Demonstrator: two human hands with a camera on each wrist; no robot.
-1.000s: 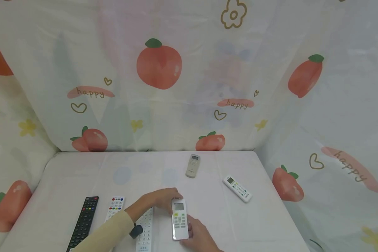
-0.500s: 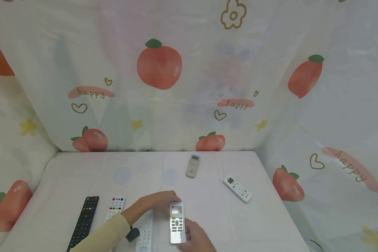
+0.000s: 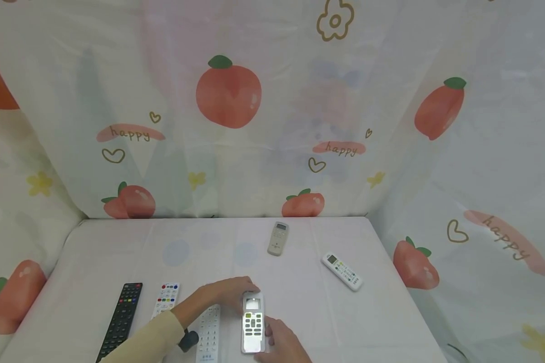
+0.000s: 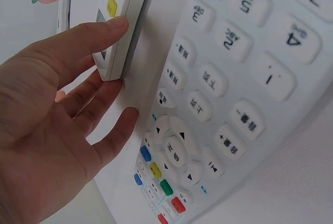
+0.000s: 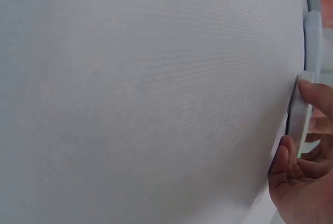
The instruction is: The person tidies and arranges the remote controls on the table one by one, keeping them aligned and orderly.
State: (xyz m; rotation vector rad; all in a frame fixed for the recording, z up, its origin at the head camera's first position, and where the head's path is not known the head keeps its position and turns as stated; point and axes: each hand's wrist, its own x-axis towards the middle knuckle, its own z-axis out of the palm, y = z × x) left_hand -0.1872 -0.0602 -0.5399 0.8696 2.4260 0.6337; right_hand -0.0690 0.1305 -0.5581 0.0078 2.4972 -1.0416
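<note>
A white air conditioner remote control (image 3: pixel 253 333) with a small screen and a yellow-green button lies face up on the table's near middle. At its top end my left hand (image 3: pixel 232 293) holds it. In the left wrist view the thumb (image 4: pixel 112 28) presses the remote's edge, with fingertips at its end. My right hand (image 3: pixel 285 342) grips the bottom end from the right; its fingers and thumb also show around the remote (image 5: pixel 300 112) in the right wrist view. Just left of it lies a long white remote (image 3: pixel 210 330), partly hidden by the left forearm.
Farther left are a white remote with coloured buttons (image 3: pixel 167 296) and a black remote (image 3: pixel 121 315). A beige remote (image 3: pixel 278 239) lies near the back edge, and another white remote (image 3: pixel 342 272) slants at the right. Fruit-printed cloth (image 3: pixel 263 166) walls the white table.
The air conditioner remote has shifted a little left and toward the person, both hands moving with it. The other remotes have stayed in place.
</note>
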